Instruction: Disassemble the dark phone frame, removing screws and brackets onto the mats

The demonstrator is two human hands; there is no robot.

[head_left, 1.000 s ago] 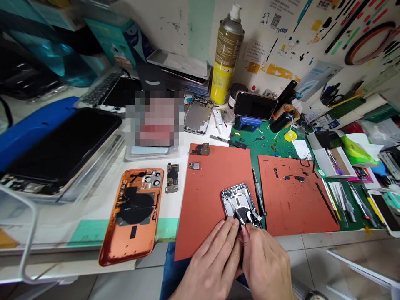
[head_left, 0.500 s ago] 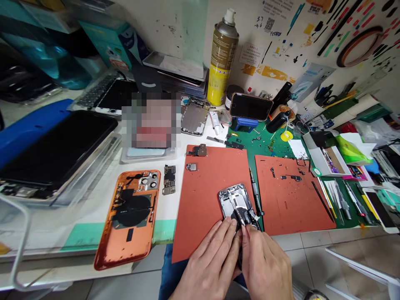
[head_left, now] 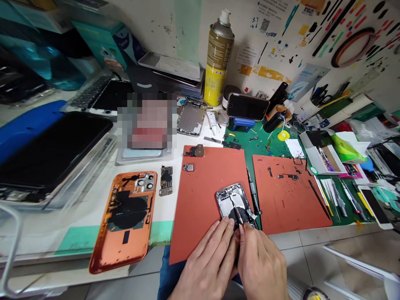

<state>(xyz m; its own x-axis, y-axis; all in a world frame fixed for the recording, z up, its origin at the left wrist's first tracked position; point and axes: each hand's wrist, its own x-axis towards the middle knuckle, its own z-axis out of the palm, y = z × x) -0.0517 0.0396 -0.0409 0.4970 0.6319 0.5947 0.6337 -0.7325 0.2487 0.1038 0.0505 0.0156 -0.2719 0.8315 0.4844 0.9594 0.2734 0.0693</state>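
A stripped phone housing with a silver inside lies tilted at the front of the left red mat. My left hand lies along its lower left side, fingers together and pressed on it, steadying it. In my right hand, thumb and fingers pinch a slim pointed metal tool. The tool's tip reaches over the bare inside of the housing; whether it touches I cannot tell. Both hands cover the housing's lower part. Just right of it, a black screwdriver lies between the mats.
An orange phone back and a circuit board lie left of the red mat. Small parts dot the second red mat; tweezers and drivers line its right. Behind stand a spray can and a propped phone.
The metal tool has shifted slightly, its tip now farther up the inside of the housing. My left hand keeps its hold. The whole view has moved a little.
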